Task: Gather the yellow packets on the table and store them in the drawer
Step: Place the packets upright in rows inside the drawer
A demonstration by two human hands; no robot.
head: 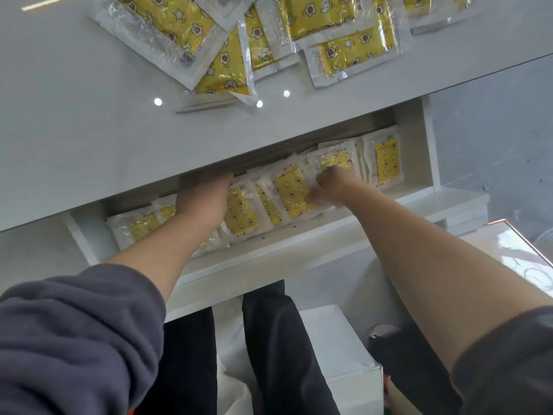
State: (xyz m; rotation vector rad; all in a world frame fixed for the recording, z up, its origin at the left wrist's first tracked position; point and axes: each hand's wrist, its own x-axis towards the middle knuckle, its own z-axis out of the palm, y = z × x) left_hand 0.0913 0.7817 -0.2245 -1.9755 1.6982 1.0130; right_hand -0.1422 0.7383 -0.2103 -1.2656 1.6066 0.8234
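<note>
Several yellow packets (338,22) with star and flower prints lie in a loose heap on the white table (74,121) at the top. Below the table edge the white drawer (269,250) stands pulled out, and a row of yellow packets (239,211) leans inside it. My left hand (206,193) reaches deep into the drawer under the table edge; its fingers are hidden. My right hand (332,185) presses on the packets in the drawer's right half, fingers curled on the clear edge of a packet (291,190).
A white box (338,348) sits on the floor by my dark trouser legs (269,339). A glass-topped surface with a gold rim (520,253) stands at the right. The drawer's front panel (239,283) juts toward me.
</note>
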